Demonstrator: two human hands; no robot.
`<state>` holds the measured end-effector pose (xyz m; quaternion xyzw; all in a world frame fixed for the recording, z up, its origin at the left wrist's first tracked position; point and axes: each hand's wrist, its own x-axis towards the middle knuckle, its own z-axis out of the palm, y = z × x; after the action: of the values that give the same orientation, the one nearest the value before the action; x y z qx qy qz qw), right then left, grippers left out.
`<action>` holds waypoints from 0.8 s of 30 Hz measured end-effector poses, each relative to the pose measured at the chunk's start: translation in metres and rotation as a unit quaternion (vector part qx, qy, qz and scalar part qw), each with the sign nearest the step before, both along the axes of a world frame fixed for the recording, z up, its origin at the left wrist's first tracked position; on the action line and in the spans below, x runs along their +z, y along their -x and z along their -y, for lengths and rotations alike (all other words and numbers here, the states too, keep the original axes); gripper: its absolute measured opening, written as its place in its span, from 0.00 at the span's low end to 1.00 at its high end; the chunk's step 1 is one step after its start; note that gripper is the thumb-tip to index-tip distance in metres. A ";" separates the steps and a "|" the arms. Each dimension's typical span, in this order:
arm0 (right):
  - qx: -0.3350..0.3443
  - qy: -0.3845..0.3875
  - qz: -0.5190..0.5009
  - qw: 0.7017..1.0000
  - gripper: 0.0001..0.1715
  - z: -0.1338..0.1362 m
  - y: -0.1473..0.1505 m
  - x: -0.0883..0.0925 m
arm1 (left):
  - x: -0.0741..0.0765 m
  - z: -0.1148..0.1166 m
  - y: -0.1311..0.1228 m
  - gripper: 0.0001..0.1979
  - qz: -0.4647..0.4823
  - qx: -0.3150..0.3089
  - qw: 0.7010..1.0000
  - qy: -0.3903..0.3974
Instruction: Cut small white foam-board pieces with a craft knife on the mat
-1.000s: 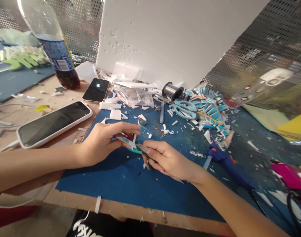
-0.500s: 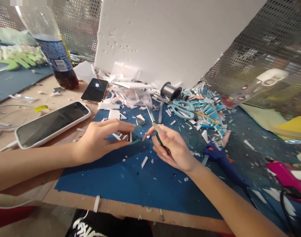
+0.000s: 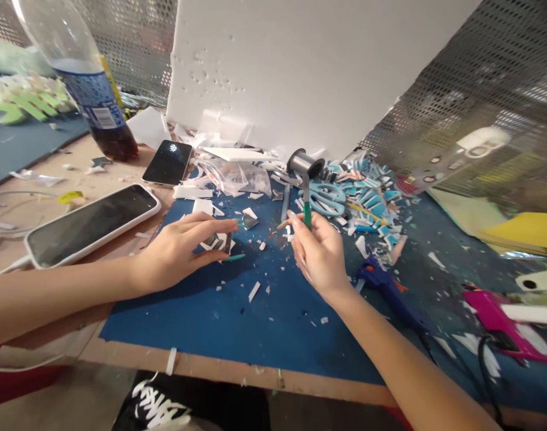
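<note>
My left hand (image 3: pixel 177 254) rests over the blue mat (image 3: pixel 237 323), thumb and fingers curved around a small white-and-dark piece (image 3: pixel 228 242). That piece spans the gap between thumb and forefinger, and the fingers partly hide it. In my right hand (image 3: pixel 320 254) is a craft knife with a green handle (image 3: pixel 307 214), its narrow blade pointing up and away from me. The blade overlaps the wire spool (image 3: pixel 305 164) in the view. Between the hands lie white scraps, including a thin strip (image 3: pixel 254 291), and a dark-and-white fragment (image 3: pixel 249 220).
Blue-handled scissors (image 3: pixel 327 197) lie beside a heap of blue-and-white offcuts (image 3: pixel 376 197). A blue glue gun (image 3: pixel 390 287) sits right of my forearm. Two phones (image 3: pixel 93 224) (image 3: pixel 168 163) and a drink bottle (image 3: pixel 97 108) are at left. A white foam board (image 3: pixel 300 72) stands behind.
My right hand has moved right, away from the left hand. The knife has swung from leaning left to nearly upright. My left hand keeps nearly the same pose; the view has shifted slightly.
</note>
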<state>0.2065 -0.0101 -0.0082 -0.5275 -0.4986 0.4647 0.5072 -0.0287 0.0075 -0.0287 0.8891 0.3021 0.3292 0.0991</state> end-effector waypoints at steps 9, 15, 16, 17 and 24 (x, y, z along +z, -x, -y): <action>-0.022 0.070 0.070 0.995 0.27 -0.014 -0.017 -0.004 | 0.002 0.006 -0.005 0.13 -0.041 -0.151 0.979 -0.128; -0.079 0.018 0.041 0.996 0.26 -0.021 -0.028 0.004 | 0.005 0.002 -0.010 0.14 -0.059 -0.014 0.998 -0.015; -0.095 0.017 0.048 0.994 0.24 -0.024 -0.031 0.003 | 0.006 -0.001 -0.012 0.14 -0.060 -0.001 0.998 0.008; -0.108 0.020 0.064 0.992 0.23 -0.027 -0.033 0.002 | 0.007 -0.003 -0.015 0.15 -0.056 0.005 0.998 0.026; -0.085 -0.021 0.146 0.985 0.18 -0.031 -0.038 -0.008 | 0.002 -0.033 -0.043 0.20 -0.094 -0.016 0.995 0.022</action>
<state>0.2445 0.0211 -0.0160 -0.6193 -0.5301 0.3278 0.4774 0.0139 0.0408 -0.0268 0.9184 0.3032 0.2357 0.0951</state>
